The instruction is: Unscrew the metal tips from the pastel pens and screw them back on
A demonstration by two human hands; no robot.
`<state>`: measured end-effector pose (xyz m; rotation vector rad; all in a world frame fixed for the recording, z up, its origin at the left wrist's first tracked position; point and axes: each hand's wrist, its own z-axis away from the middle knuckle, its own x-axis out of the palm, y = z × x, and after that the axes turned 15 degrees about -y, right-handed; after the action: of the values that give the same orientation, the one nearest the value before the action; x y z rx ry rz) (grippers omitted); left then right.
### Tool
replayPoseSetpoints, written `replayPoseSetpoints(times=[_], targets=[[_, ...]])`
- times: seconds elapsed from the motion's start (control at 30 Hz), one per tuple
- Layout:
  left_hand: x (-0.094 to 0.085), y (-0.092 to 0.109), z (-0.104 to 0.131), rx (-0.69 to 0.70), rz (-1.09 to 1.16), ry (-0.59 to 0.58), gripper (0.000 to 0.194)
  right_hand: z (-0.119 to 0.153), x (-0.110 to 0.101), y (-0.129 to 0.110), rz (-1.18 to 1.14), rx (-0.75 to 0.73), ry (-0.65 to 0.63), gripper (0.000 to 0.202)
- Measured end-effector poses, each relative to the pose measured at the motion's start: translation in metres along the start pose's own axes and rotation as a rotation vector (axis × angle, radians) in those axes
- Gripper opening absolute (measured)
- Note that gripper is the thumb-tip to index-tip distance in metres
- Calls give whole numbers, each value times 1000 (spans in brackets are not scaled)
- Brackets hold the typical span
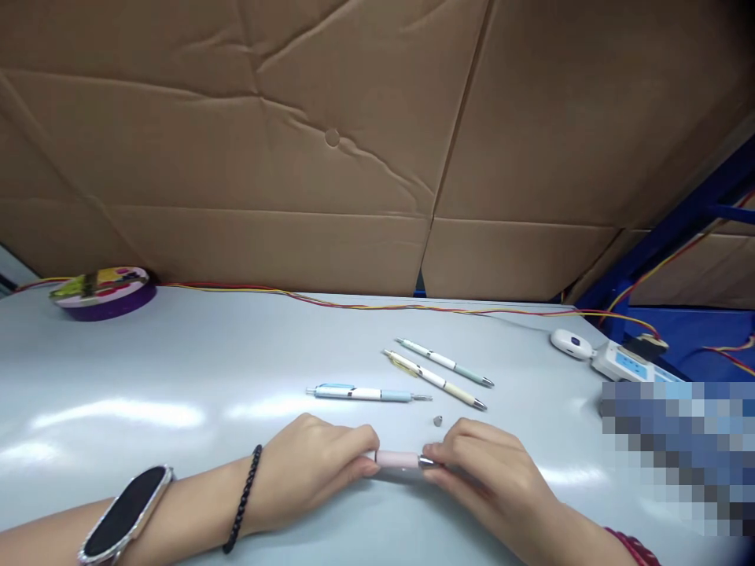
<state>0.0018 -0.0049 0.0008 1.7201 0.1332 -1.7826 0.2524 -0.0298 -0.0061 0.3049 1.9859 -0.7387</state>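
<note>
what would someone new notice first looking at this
Most striking are the two hands meeting low in the middle: the left hand and right hand each pinch an end of a pink pen just above the pale table. Beyond them lie three more pens, a blue one nearest and two slanted side by side, with a tiny metal tip loose between. A creased cardboard wall fills the whole background.

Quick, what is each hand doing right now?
Left hand: closed on one end of the pink pen.
Right hand: closed on the pen's other end, at the silver tip.
</note>
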Motion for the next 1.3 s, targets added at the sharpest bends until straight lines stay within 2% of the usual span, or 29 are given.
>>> replayPoseSetpoints(times=[0.17, 0.4, 0.7, 0.93, 1.13, 1.3], targets=[[-1, 0, 0, 39, -17, 13, 50, -1, -3, -3, 54, -77, 13, 9], [0, 1, 0, 76, -19, 47, 46, -4, -6, -3, -139, -125, 24, 11], [-1, -1, -1, 85, -4, 47, 48, 1, -1, -1, -55, -56, -22, 9], [-3, 2, 0, 70, 6, 36, 50, 0, -2, -4, 37, 20, -165, 31], [-4, 2, 0, 63, 3, 27, 52, 2, -4, -2, -50, 35, -181, 15], [-3, 1, 0, 45, 0, 8, 51, 4, -5, -2, -68, 87, -188, 17]])
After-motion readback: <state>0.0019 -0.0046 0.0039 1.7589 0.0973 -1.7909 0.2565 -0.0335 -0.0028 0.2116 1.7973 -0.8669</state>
